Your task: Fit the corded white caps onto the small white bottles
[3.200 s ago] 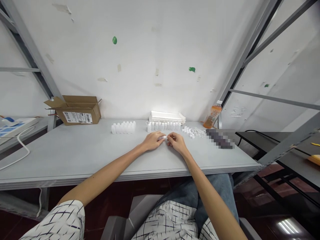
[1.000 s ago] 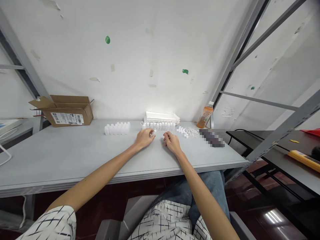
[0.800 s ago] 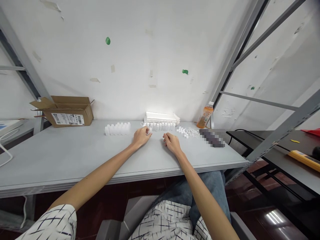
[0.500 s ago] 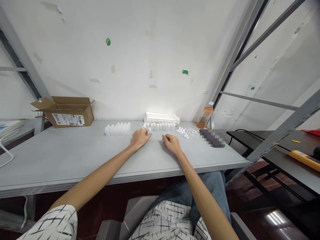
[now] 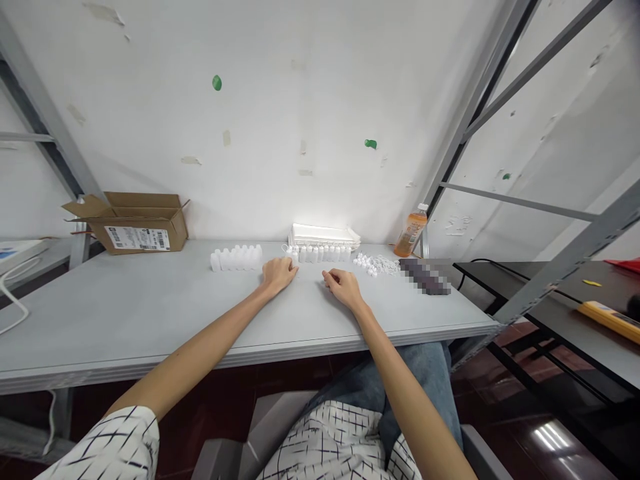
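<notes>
At the left end of roughly ten lined-up white squeeze bottles [image 5: 326,254], the left hand [image 5: 279,273] touches one; before the row, the right hand [image 5: 342,285] is loosely curled. I cannot tell either hand's grip.

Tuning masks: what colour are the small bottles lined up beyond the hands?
The small bottles are white; best view: head, the only one.

On the desk [image 5: 150,300], 12 o'clock dead ahead: carton [image 5: 173,230] at 10; bottle cluster [image 5: 237,259] at 11; bottle row [image 5: 326,254] at 12, flat stack [image 5: 323,234] just behind it; caps [image 5: 371,265] near 1; drink bottle [image 5: 411,233] beyond them, toward 2.
</notes>
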Tool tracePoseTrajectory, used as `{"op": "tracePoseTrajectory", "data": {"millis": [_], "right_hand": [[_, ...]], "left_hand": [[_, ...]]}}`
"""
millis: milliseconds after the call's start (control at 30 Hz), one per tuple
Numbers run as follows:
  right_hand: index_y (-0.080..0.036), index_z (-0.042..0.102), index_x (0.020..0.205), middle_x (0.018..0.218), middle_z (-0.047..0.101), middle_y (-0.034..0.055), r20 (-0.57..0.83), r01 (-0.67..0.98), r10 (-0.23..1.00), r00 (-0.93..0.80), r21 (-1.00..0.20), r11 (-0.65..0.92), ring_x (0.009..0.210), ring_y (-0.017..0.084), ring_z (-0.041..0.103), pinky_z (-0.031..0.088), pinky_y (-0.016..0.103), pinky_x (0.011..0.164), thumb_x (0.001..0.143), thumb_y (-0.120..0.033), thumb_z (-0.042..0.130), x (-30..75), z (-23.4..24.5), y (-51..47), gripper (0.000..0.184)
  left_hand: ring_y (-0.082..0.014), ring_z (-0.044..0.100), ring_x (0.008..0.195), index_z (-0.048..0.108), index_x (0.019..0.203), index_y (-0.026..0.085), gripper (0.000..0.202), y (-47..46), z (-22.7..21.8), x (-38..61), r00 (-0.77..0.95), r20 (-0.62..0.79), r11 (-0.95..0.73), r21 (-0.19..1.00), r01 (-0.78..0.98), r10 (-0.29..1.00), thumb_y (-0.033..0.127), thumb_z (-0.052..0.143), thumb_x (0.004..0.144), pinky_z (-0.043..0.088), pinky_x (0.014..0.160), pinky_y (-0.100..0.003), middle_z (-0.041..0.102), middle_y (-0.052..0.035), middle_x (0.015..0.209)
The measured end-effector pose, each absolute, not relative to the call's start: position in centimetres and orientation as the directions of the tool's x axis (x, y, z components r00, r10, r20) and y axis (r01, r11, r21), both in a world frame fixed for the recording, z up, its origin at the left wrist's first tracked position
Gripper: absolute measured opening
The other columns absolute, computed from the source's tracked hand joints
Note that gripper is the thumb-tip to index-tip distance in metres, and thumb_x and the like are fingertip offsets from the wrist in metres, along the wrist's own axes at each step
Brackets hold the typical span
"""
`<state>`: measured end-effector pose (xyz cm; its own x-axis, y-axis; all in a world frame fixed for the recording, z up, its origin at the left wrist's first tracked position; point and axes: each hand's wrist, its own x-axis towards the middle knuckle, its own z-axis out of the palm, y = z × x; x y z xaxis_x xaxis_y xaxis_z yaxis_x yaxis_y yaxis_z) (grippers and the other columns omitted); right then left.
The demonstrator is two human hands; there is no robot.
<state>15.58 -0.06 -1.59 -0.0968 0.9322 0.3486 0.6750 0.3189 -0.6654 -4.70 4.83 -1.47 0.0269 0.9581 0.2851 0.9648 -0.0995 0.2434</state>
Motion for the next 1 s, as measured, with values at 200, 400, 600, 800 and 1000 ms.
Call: {"op": "tracePoseTrajectory", "data": {"millis": [200,400,600,800,1000], "right_hand": [[-0.019,0.059,0.063,0.063,0.067,0.0016,0.335,0.676,0.937,-0.097,-0.669,0.309,0.057,0.014,0.057,0.038,0.025,0.061,0.089,-0.041,0.047,15.6,-1.6,0.0,0.037],[-0.019,0.059,0.063,0.063,0.067,0.0015,0.336,0.666,0.937,-0.099,-0.677,0.313,0.057,0.014,0.058,0.038,0.025,0.061,0.089,-0.041,0.047,15.6,-1.6,0.1,0.036],[-0.019,0.059,0.063,0.064,0.067,0.0018,0.32,0.669,0.941,-0.106,-0.678,0.306,0.058,0.015,0.058,0.038,0.025,0.06,0.089,-0.042,0.047,15.6,-1.5,0.0,0.037],[-0.019,0.058,0.062,0.064,0.067,0.0016,0.318,0.675,0.941,-0.114,-0.67,0.308,0.058,0.015,0.058,0.038,0.025,0.061,0.09,-0.042,0.046,15.6,-1.5,0.0,0.038],[-0.02,0.057,0.061,0.065,0.068,0.0022,0.327,0.68,0.938,-0.118,-0.662,0.316,0.059,0.016,0.059,0.038,0.026,0.061,0.09,-0.041,0.044,15.7,-1.6,0.1,0.039]], "left_hand": [[-0.0256,0.065,0.085,0.068,0.082,0.021,0.027,4.9,-1.6,-4.8,0.035,0.287,-0.11,0.25,0.962,0.957,0.038,0.047,0.086,0.042,0.067,-0.031,0.071,-0.0078,0.085],[-0.0267,0.065,0.087,0.069,0.087,0.021,0.029,4.9,-1.6,-4.8,0.044,0.292,-0.121,0.251,0.961,0.955,0.037,0.045,0.087,0.043,0.068,-0.032,0.071,-0.0089,0.086],[-0.0272,0.065,0.09,0.071,0.092,0.021,0.032,5.0,-1.8,-4.8,0.058,0.297,-0.129,0.226,0.966,0.953,0.037,0.043,0.088,0.043,0.07,-0.032,0.072,-0.0106,0.09],[-0.0263,0.065,0.086,0.073,0.086,0.021,0.034,4.4,-0.7,-4.5,0.052,0.305,-0.133,0.252,0.958,0.951,0.042,0.046,0.086,0.043,0.067,-0.031,0.072,-0.0087,0.085],[-0.0208,0.062,0.081,0.072,0.087,0.022,0.036,3.9,3.5,-7.9,0.057,0.54,-0.242,0.278,0.929,0.84,0.042,0.043,0.089,0.04,0.068,-0.029,0.071,-0.0046,0.083]]}}
